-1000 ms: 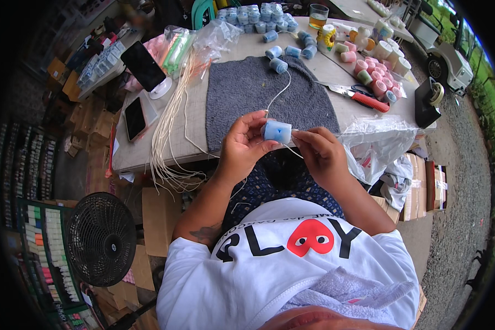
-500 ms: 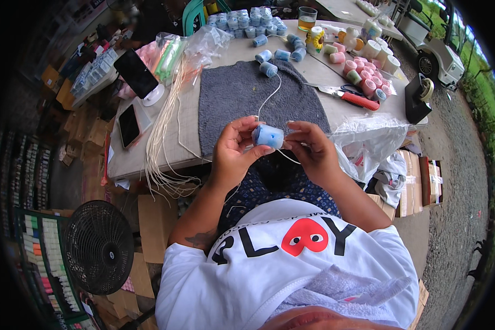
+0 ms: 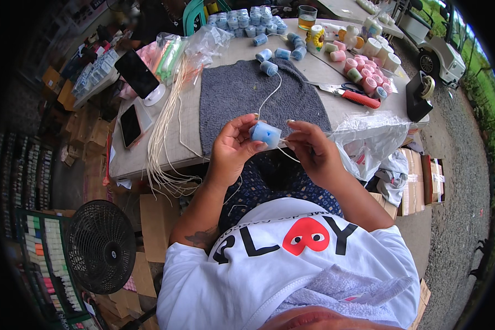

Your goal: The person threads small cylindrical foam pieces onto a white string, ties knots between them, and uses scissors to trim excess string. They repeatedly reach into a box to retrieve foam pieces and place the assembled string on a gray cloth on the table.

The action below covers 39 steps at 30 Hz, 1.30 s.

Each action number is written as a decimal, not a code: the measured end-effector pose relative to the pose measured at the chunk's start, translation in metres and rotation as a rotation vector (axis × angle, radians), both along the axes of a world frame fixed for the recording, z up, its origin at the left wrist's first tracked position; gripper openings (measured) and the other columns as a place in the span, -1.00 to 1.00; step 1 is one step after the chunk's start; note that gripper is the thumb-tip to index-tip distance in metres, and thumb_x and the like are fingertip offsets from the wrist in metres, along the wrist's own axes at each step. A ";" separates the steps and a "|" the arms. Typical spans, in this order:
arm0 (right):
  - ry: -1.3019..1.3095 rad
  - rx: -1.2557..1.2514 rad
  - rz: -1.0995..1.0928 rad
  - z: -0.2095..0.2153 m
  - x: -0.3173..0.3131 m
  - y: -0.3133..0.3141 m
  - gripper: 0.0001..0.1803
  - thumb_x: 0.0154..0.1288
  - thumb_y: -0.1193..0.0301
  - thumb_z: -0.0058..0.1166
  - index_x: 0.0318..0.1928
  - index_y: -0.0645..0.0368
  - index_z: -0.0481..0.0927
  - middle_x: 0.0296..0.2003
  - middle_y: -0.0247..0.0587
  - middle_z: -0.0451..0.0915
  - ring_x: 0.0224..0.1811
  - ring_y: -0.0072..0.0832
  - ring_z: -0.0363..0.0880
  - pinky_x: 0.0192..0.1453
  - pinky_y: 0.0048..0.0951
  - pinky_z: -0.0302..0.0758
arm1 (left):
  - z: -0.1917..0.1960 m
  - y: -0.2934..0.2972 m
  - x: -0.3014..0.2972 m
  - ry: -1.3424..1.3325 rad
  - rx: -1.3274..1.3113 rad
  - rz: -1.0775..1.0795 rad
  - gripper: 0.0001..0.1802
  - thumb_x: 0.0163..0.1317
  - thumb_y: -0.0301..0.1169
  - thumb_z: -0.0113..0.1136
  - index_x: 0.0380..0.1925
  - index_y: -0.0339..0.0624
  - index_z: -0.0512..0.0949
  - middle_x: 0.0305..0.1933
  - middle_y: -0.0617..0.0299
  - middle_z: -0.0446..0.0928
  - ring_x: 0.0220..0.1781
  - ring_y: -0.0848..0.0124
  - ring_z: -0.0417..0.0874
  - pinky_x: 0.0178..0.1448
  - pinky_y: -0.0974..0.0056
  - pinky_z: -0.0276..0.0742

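My left hand (image 3: 232, 147) grips a small blue cylinder-shaped candle (image 3: 266, 133) in front of my chest, just below the table edge. My right hand (image 3: 312, 149) pinches a thin white string (image 3: 270, 96) at the candle's right end. The string runs up from the candle across a grey towel (image 3: 242, 99) on the table. Several more blue candles (image 3: 269, 67) lie at the towel's far edge.
A bundle of white strings (image 3: 167, 126) hangs over the table's left side by two phones (image 3: 130, 125). Red-handled scissors (image 3: 349, 93), pink and white candles (image 3: 368, 66), a glass of drink (image 3: 307, 16), a tape dispenser (image 3: 420, 94) and clear plastic bags (image 3: 363, 137) sit right. A black fan (image 3: 100, 246) stands lower left.
Both hands with the blue candle stay close together and shift slightly lower in view; the right fingers have closed in on the string at the candle's end.
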State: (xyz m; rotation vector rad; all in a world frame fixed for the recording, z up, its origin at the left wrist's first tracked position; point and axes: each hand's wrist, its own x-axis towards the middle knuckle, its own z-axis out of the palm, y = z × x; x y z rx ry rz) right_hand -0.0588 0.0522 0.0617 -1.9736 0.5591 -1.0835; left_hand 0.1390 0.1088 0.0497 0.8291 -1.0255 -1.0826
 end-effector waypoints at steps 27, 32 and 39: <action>-0.025 0.158 0.130 -0.003 -0.002 0.004 -0.36 0.17 0.56 0.20 0.26 0.17 0.27 -0.15 -0.03 0.55 -0.20 -0.27 0.62 -0.13 -0.41 0.55 | 0.002 -0.002 -0.017 -0.344 -0.210 0.044 -0.56 0.13 -0.62 0.26 0.05 -0.29 0.44 0.14 0.03 0.42 0.13 0.35 0.49 0.23 0.27 0.44; 0.142 -0.036 0.037 0.001 0.009 0.007 -0.32 0.03 0.44 0.35 0.19 0.22 0.37 -0.16 0.00 0.53 -0.24 -0.25 0.60 -0.15 -0.40 0.55 | -0.004 0.002 -0.019 -0.605 -0.441 0.261 -0.75 0.19 -0.58 0.20 -0.10 -0.30 0.53 0.00 0.04 0.51 -0.01 0.33 0.60 0.08 0.32 0.54; 0.190 -0.555 0.043 0.038 0.031 -0.020 -0.47 -0.03 0.36 0.33 0.03 0.06 0.49 -0.03 -0.11 0.46 0.07 -0.15 0.43 0.10 -0.18 0.36 | 0.060 0.035 0.028 -0.737 -0.823 0.862 -0.87 0.40 -0.45 -0.13 -0.25 -0.32 0.33 0.01 -0.11 0.39 0.16 -0.01 0.47 0.25 -0.05 0.40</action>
